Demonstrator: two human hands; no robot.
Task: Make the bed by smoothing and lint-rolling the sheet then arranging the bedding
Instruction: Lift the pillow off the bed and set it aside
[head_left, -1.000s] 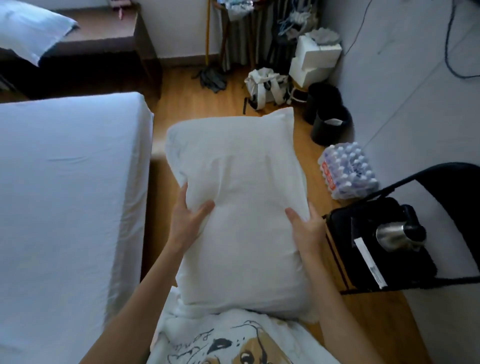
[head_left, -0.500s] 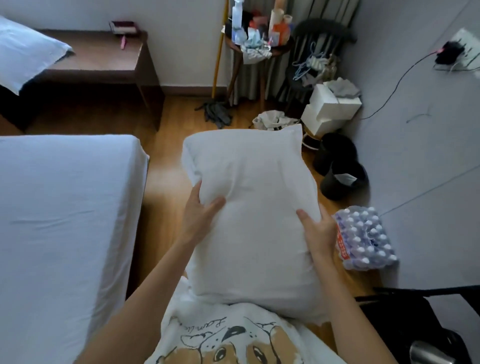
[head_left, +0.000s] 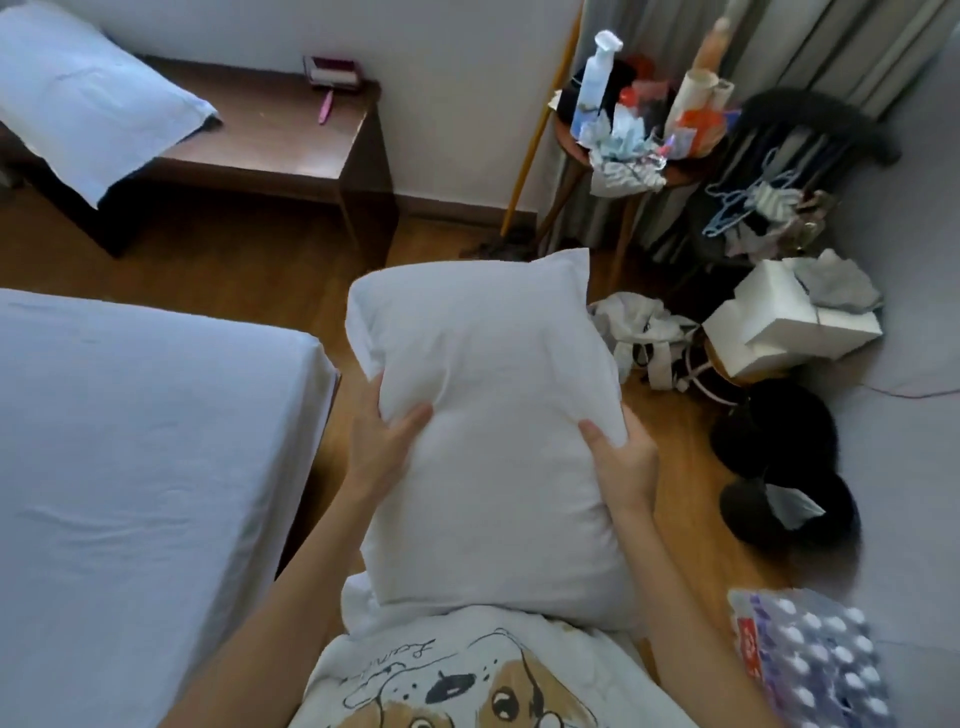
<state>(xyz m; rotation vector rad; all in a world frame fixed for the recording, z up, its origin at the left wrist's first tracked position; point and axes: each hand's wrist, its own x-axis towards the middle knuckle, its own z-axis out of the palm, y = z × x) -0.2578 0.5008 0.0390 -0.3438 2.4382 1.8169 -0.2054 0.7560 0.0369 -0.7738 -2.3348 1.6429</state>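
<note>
I hold a white pillow (head_left: 488, 415) upright in front of my chest, above the wooden floor. My left hand (head_left: 379, 441) grips its left edge, thumb pressed into the front. My right hand (head_left: 623, 457) grips its right edge the same way. To the left lies the bed (head_left: 130, 467) with a smooth white fitted sheet. A second white pillow (head_left: 88, 98) rests on the dark wooden bench (head_left: 270, 135) at the back left. A lint roller (head_left: 332, 78) with a pink handle lies on the bench near the wall.
A small round table (head_left: 634, 150) crowded with bottles stands by the curtain. White boxes (head_left: 789, 322), a white bag (head_left: 644, 332), black shoes or bins (head_left: 779, 467) and a pack of water bottles (head_left: 815, 660) sit on the floor at the right. A strip of wooden floor runs between bed and clutter.
The view has lifted and turned left: the black chair with the flask has left the frame, the bench and lint roller have come into view. Both hands keep their grip on the pillow.
</note>
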